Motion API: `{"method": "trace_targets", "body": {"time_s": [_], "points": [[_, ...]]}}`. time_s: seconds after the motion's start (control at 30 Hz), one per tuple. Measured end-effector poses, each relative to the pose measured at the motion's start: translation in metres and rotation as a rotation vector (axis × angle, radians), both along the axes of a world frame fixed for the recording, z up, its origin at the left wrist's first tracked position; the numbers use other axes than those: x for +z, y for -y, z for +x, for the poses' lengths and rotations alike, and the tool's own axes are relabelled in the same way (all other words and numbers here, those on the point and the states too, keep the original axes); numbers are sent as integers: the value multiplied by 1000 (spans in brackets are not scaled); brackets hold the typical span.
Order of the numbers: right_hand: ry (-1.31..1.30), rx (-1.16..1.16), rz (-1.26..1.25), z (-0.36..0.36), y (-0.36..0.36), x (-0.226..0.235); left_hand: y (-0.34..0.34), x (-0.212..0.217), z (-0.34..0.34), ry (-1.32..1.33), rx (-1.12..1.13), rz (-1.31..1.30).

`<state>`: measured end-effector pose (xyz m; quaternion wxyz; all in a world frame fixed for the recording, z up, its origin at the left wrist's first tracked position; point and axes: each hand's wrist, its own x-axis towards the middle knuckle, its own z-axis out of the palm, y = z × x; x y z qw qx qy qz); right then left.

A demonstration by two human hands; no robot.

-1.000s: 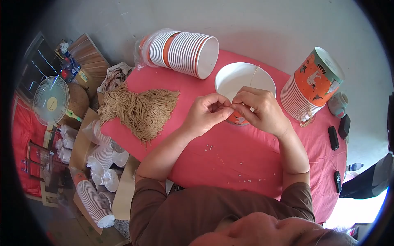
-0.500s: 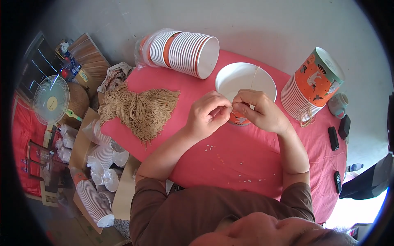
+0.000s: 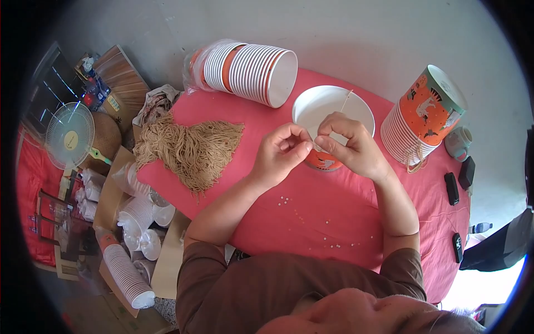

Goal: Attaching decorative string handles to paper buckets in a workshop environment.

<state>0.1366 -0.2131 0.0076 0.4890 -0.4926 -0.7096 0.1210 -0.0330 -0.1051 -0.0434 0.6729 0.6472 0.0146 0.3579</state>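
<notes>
1. Left hand (image 3: 282, 153) and right hand (image 3: 350, 146): fingertips pinched together on a thin tan string (image 3: 345, 102), held over the white paper bowl (image 3: 332, 108).
2. Bowl: set on the red tablecloth (image 3: 345, 206).
3. Tan string bundle (image 3: 192, 147): left of the bowl.
4. Sideways bowl stack (image 3: 250, 69): above-left of the bowl.
5. Upside-down bowl stack (image 3: 425, 114): right of the bowl.

I see a red tablecloth (image 3: 356, 211) and a tan pile of strings (image 3: 192, 147). The paper bowl (image 3: 328, 111) is white inside, orange outside.
</notes>
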Motion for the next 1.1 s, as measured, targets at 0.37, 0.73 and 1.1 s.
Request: {"method": "trace_targets", "body": {"time_s": [0.37, 0.73, 1.1], "points": [[201, -24, 167, -11, 1, -2, -5, 8, -3, -92, -256, -450], [90, -62, 170, -17, 5, 0, -7, 7, -4, -79, -340, -570], [106, -89, 188, -16, 5, 1, -6, 8, -5, -65, -313, -534]]}}
